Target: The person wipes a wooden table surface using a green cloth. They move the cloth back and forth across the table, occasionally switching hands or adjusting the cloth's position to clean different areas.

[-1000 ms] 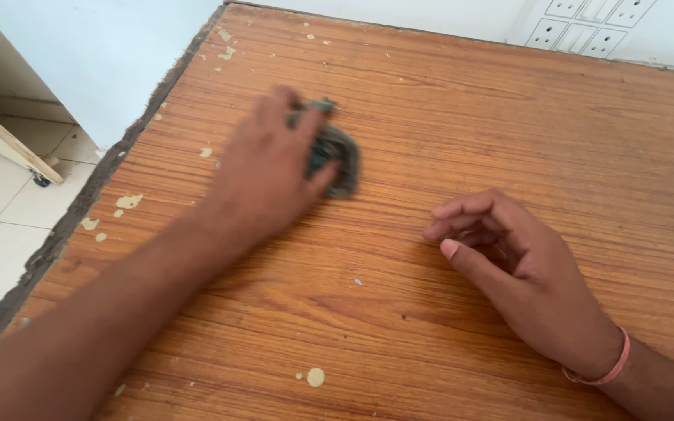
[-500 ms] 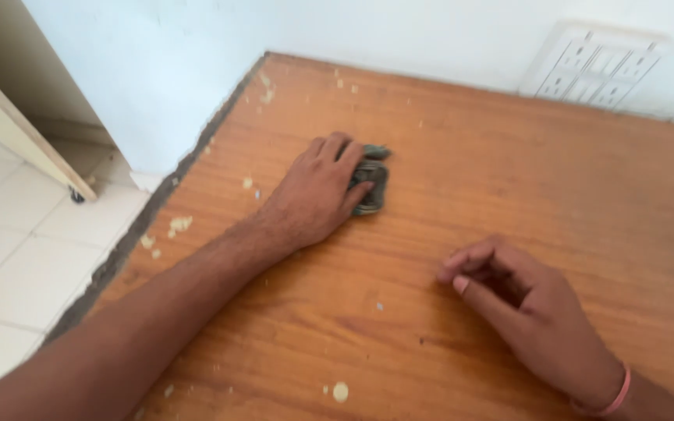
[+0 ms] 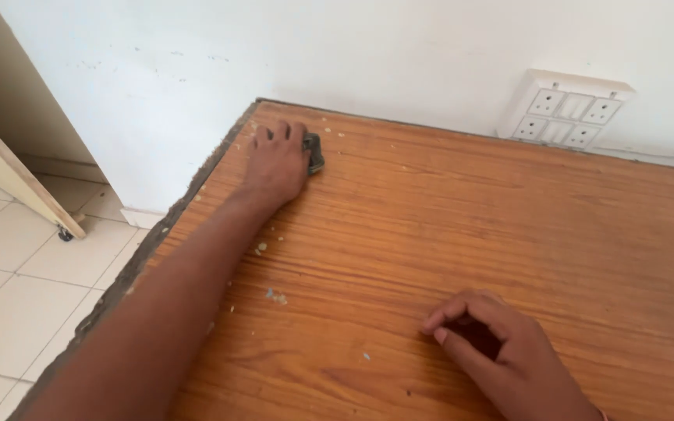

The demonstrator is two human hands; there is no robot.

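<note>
My left hand [image 3: 276, 165] lies palm down on a small dark grey pad [image 3: 313, 151] near the far left corner of a wooden table top [image 3: 462, 226], arm stretched far out. Only the pad's right edge shows past my fingers. My right hand [image 3: 501, 359] rests on the wood at the near right, fingers curled loosely under, with nothing seen in it.
Pale flecks of debris [image 3: 276, 297] dot the wood along the rough left edge. A white wall with a switch and socket plate [image 3: 571, 117] runs behind the table. Tiled floor [image 3: 9, 273] and a slanted wooden board on a caster [image 3: 17, 183] are at the left.
My left hand has pushed the pad away from me towards the far left corner. The view has tilted up, showing more wall. My right hand has stayed in place.
</note>
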